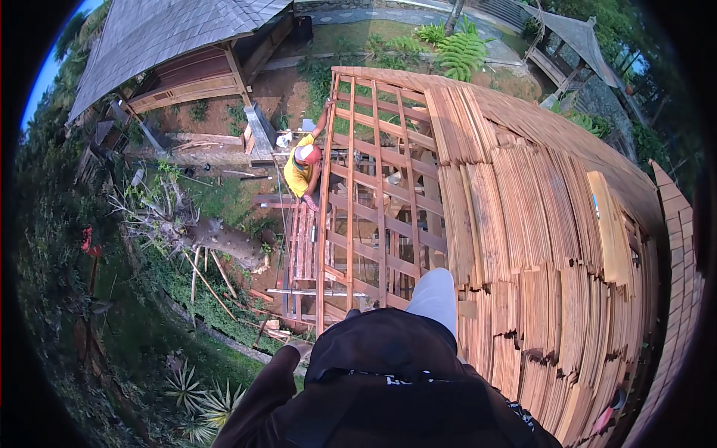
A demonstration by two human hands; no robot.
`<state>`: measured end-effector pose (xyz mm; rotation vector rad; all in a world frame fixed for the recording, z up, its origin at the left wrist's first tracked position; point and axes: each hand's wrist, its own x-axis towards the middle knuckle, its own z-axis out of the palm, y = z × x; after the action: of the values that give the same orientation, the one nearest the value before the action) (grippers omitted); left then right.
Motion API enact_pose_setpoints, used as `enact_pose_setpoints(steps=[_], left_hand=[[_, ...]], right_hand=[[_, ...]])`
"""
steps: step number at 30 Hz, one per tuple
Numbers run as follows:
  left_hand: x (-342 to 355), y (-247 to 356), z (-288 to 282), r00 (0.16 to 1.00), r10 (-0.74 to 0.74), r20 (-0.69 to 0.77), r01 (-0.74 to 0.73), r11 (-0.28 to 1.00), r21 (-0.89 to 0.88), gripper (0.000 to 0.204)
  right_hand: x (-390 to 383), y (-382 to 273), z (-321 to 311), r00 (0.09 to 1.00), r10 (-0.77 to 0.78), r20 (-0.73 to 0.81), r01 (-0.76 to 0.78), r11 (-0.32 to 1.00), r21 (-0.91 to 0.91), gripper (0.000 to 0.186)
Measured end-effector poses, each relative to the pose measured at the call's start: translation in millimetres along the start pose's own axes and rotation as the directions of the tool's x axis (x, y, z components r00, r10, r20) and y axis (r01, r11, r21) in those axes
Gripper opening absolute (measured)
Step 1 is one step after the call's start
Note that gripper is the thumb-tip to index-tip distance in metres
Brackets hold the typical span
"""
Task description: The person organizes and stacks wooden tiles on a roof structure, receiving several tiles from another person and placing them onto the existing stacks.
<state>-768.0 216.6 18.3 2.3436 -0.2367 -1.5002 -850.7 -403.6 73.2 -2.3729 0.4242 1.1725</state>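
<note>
My left arm, in a dark sleeve (270,388), reaches forward at the lower left. At its end a small part of my left hand (302,348) shows beside the lower end of the open wooden roof frame (381,216); its fingers are hidden, so I cannot tell what it touches. My right hand is out of sight behind my dark-clothed body. A light grey trouser leg (435,297) rests between the bare battens and the overlapping rows of brown wooden shingles (515,201). A paler piece of wood (609,228) lies on top of the shingles at the right.
A co-worker in a yellow shirt (297,177) and a red and white cap stands at the frame's left edge, one arm raised to it. Gaps between battens open onto planks (302,239) below. A felled trunk (228,239) lies left; a shingled pavilion roof (172,45) rises behind.
</note>
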Motion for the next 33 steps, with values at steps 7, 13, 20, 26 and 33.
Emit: enact_pose_setpoints(steps=[7, 13, 20, 26, 33], left_hand=[[23, 62, -129, 0.967, 0.01, -0.254, 0.007, 0.998, 0.063, 0.045], [52, 145, -170, 0.884, -0.113, -0.454, -0.18, 0.813, -0.554, 0.05], [40, 163, -134, 0.946, -0.024, -0.325, -0.104, 0.923, -0.371, 0.048], [49, 43, -91, 0.981, 0.139, -0.138, -0.133, 0.99, 0.055, 0.055], [24, 12, -102, 0.975, 0.084, -0.207, -0.099, 0.993, -0.065, 0.038]], right_hand=[[-16, 16, -42, 0.984, -0.157, -0.084, 0.108, 0.901, -0.42, 0.044], [-1, -23, -65, 0.915, 0.216, -0.341, 0.171, 0.558, 0.812, 0.036], [-67, -69, -73, 0.938, 0.305, -0.165, -0.133, 0.756, 0.641, 0.045], [-81, -45, -35, 0.979, 0.183, -0.086, -0.171, 0.977, 0.126, 0.04], [-62, -36, -21, 0.992, 0.084, -0.093, -0.074, 0.992, 0.106, 0.05]])
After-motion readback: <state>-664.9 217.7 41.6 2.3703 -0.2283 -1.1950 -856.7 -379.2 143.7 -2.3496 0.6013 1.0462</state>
